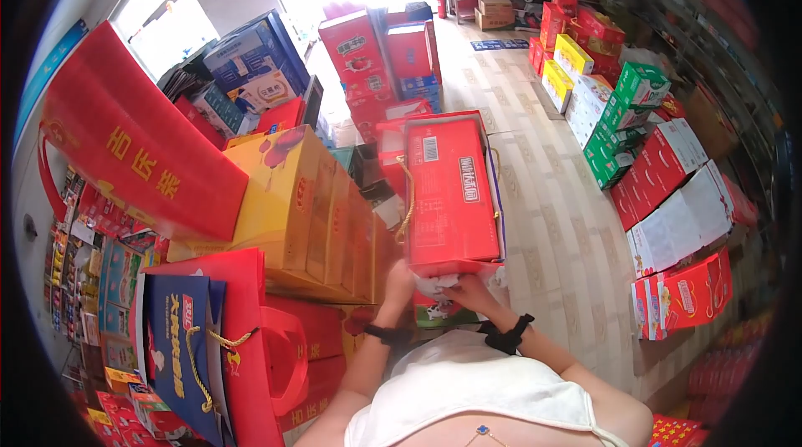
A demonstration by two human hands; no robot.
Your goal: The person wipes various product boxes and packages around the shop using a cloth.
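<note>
A long red box [447, 196] with white lettering lies right in front of me, with a yellow rope handle [406, 200] along its left side. At its near end is some crumpled white material [434, 284]. My left hand [399, 286] is at the near left corner, its fingers mostly hidden. My right hand [469, 292] is closed at the near edge, on the white material. Black bands circle both wrists. Below the hands, part of a green and white package [439, 311] shows.
Yellow boxes [288, 213], a large red bag [142, 138] and a blue gift bag [180, 347] crowd the left. Ahead stand stacked red cartons [359, 58]. Boxes, including green cartons [622, 125], line the right beyond the tiled floor [543, 221].
</note>
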